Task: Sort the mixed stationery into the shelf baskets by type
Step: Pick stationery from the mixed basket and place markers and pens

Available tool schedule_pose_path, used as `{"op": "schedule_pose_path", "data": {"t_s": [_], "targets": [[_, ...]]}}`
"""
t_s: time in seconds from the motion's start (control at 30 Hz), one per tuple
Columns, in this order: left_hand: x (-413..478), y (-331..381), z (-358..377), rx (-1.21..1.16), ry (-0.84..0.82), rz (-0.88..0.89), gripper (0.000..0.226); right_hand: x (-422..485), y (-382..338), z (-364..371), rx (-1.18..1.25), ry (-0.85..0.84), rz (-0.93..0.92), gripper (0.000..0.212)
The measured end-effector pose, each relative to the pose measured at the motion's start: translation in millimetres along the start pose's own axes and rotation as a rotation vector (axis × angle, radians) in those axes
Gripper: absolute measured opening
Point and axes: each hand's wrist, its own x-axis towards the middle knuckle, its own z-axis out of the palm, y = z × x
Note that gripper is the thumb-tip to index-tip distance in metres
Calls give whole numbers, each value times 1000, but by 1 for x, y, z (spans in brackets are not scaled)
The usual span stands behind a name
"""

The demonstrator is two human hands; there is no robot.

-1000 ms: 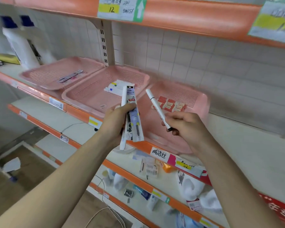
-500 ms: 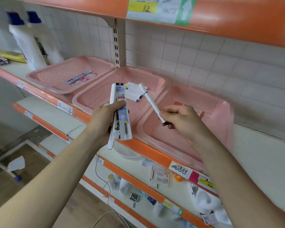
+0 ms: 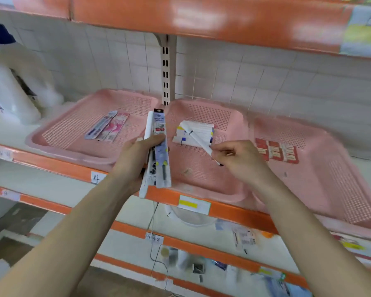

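Note:
My left hand [image 3: 135, 161] grips a bundle of packaged pens [image 3: 159, 151], held upright in front of the shelf edge. My right hand [image 3: 238, 159] pinches a white pen [image 3: 196, 139] by its dark tip, its far end reaching over the middle pink basket [image 3: 229, 185]. White pens [image 3: 199, 130] lie in that basket. The left pink basket [image 3: 58, 142] holds flat pen packets [image 3: 108, 127]. Red packs [image 3: 276, 150] lie in the right pink basket [image 3: 338, 189].
The baskets stand side by side on an orange-edged shelf [image 3: 234, 211] with price labels. White bottles [image 3: 11, 91] stand at the far left. Another orange shelf [image 3: 201, 20] hangs overhead. Lower shelves carry small goods and a hanging cable [image 3: 152, 236].
My right hand has carried the white pen leftward and forward, from over the right basket to over the middle one. The view has shifted left; my left hand still holds its bundle.

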Motion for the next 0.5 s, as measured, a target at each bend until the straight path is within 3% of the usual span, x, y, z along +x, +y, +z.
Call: {"op": "schedule_pose_path", "data": {"t_s": [0.2,0.5], "targets": [[24,4,-25,24,-31,-43,16,15,-8,17,-140,26,-23,23],[54,11,-21,102,-18,-22,34,69,2,23,-525,-1,-49,20]]}}
